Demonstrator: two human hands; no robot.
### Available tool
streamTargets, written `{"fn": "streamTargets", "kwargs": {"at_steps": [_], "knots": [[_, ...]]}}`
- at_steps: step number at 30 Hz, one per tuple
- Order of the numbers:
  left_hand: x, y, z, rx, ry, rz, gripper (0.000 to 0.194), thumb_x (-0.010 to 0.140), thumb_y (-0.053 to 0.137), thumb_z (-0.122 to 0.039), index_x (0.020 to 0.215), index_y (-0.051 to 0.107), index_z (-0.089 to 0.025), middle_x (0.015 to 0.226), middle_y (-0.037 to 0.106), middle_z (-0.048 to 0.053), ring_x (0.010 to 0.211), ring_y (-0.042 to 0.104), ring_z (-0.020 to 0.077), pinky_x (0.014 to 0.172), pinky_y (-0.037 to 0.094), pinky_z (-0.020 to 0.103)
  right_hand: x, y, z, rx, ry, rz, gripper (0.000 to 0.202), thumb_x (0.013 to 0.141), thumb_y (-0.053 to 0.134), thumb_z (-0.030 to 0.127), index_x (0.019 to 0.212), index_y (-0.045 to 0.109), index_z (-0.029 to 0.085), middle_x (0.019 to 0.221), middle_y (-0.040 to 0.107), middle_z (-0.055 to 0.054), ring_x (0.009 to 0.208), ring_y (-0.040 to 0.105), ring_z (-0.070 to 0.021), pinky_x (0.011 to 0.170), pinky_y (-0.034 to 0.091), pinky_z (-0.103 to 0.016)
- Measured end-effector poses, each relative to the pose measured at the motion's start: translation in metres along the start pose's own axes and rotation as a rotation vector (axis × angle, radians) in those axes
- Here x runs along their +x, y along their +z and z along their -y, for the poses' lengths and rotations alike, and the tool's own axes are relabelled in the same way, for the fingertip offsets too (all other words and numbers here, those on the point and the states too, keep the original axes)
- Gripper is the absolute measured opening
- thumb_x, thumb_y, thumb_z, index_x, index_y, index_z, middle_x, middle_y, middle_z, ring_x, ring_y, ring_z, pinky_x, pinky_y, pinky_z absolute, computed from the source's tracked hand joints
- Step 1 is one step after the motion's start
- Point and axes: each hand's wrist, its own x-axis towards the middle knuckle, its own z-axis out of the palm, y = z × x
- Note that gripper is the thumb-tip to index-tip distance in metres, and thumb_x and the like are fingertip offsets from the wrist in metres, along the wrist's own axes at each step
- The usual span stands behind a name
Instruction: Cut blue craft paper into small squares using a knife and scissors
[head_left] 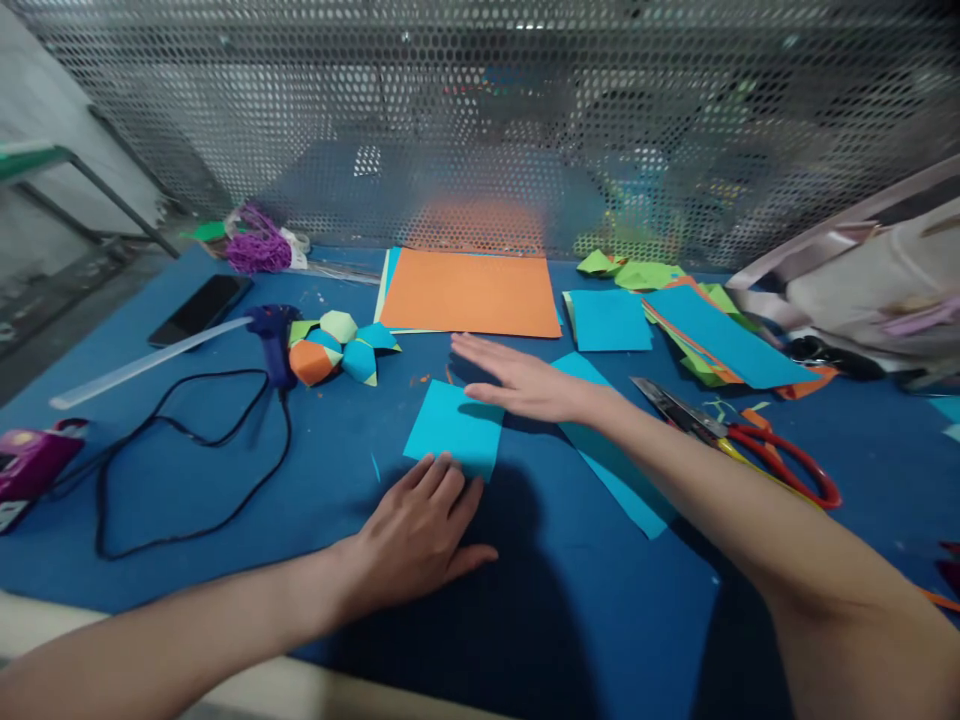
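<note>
A blue paper square [456, 425] lies on the blue table in front of me. My left hand [424, 525] rests at its near edge, fingertips on the paper and thumb spread to the right. Over the square's upper right corner my right hand [517, 382] reaches in with flat, extended fingers; whether it touches the paper is unclear. A long blue paper strip [619, 460] lies partly under my right forearm. Neither hand grips anything.
Red-handled scissors [787, 465] lie at right, near a blue paper stack [611, 320] and folded strips [727, 330]. Orange sheets [472, 292] sit at the back. Left are a glue gun [274, 345], its cord, folded paper shapes [341, 348] and a phone [201, 310].
</note>
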Motion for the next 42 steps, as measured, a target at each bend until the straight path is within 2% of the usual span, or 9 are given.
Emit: {"fn": "streamTargets", "kwargs": {"at_steps": [3, 8, 14, 18, 21, 26, 31, 38, 42], "knots": [[0.002, -0.003, 0.001, -0.013, 0.000, 0.059, 0.050, 0.093, 0.050, -0.052, 0.124, 0.063, -0.015, 0.112, 0.063, 0.019, 0.108, 0.062, 0.0340, 0.088, 0.054, 0.047, -0.031, -0.025, -0.016, -0.117, 0.105, -0.004, 0.060, 0.096, 0.039, 0.044, 0.148, 0.040, 0.014, 0.154, 0.039, -0.012, 0.142, 0.035, -0.0256, 0.116, 0.030, -0.048], [0.005, -0.006, 0.003, -0.054, 0.004, 0.072, 0.046, 0.093, 0.052, -0.048, 0.125, 0.063, -0.017, 0.120, 0.062, 0.019, 0.116, 0.058, 0.0352, 0.094, 0.050, 0.051, -0.065, -0.042, -0.050, -0.296, 0.242, 0.190, 0.070, 0.080, 0.056, 0.026, 0.147, 0.041, 0.011, 0.154, 0.036, -0.018, 0.140, 0.037, -0.0355, 0.110, 0.037, -0.052], [0.004, 0.000, 0.006, -0.119, 0.086, 0.088, 0.042, 0.095, 0.050, -0.048, 0.128, 0.061, -0.025, 0.141, 0.055, 0.009, 0.134, 0.046, 0.0314, 0.111, 0.034, 0.052, -0.061, -0.047, -0.060, -0.322, 0.234, 0.225, 0.071, 0.076, 0.059, 0.030, 0.144, 0.045, 0.018, 0.143, 0.051, -0.015, 0.129, 0.049, -0.0360, 0.095, 0.047, -0.048], [0.009, 0.007, 0.017, -0.095, 0.078, 0.138, 0.046, 0.095, 0.049, -0.049, 0.132, 0.058, -0.024, 0.140, 0.057, 0.007, 0.132, 0.048, 0.0321, 0.111, 0.032, 0.057, -0.053, -0.057, -0.057, -0.254, 0.308, 0.320, 0.057, 0.073, 0.059, 0.033, 0.127, 0.056, 0.017, 0.114, 0.065, -0.013, 0.094, 0.064, -0.0285, 0.071, 0.048, -0.036], [0.016, 0.006, 0.034, -0.018, 0.039, 0.206, 0.045, 0.094, 0.052, -0.046, 0.130, 0.060, -0.019, 0.138, 0.058, 0.010, 0.130, 0.050, 0.0361, 0.107, 0.037, 0.062, -0.050, -0.062, -0.058, -0.189, 0.333, 0.382, 0.049, 0.074, 0.059, 0.034, 0.119, 0.056, 0.016, 0.095, 0.066, -0.009, 0.075, 0.060, -0.0216, 0.061, 0.042, -0.031], [0.024, -0.005, 0.061, 0.041, -0.069, 0.140, 0.039, 0.097, 0.049, -0.040, 0.120, 0.066, -0.014, 0.138, 0.057, 0.018, 0.132, 0.048, 0.0390, 0.105, 0.037, 0.064, -0.049, -0.064, -0.061, -0.166, 0.229, 0.338, 0.029, 0.072, 0.061, 0.035, 0.095, 0.061, 0.018, 0.101, 0.060, -0.011, 0.097, 0.054, -0.0273, 0.076, 0.041, -0.035], [0.023, -0.014, 0.064, -0.259, -0.178, 0.057, 0.042, 0.099, 0.042, -0.041, 0.121, 0.064, -0.013, 0.139, 0.055, 0.019, 0.133, 0.048, 0.0334, 0.108, 0.039, 0.056, -0.050, -0.064, -0.048, -0.074, 0.264, 0.375, 0.007, 0.073, 0.054, 0.023, 0.079, 0.054, 0.019, 0.076, 0.055, -0.002, 0.065, 0.048, -0.0148, 0.058, 0.036, -0.027], [0.039, -0.005, 0.044, -1.104, -0.706, 0.116, 0.063, 0.082, 0.063, -0.044, 0.137, 0.044, -0.018, 0.130, 0.059, 0.015, 0.105, 0.067, 0.0229, 0.080, 0.058, 0.034, -0.046, -0.038, 0.006, 0.204, 0.183, 0.043, 0.026, 0.074, 0.062, 0.026, 0.098, 0.056, 0.018, 0.087, 0.060, -0.002, 0.075, 0.054, -0.0160, 0.064, 0.042, -0.027], [0.047, 0.002, 0.036, -1.221, -0.872, 0.058, 0.064, 0.073, 0.069, -0.031, 0.130, 0.044, -0.016, 0.100, 0.064, 0.005, 0.066, 0.063, 0.0109, 0.060, 0.053, 0.025, -0.047, -0.016, 0.025, 0.275, 0.115, -0.155, 0.040, 0.074, 0.063, 0.019, 0.114, 0.058, 0.018, 0.108, 0.065, -0.007, 0.098, 0.059, -0.0211, 0.084, 0.046, -0.034]]}}
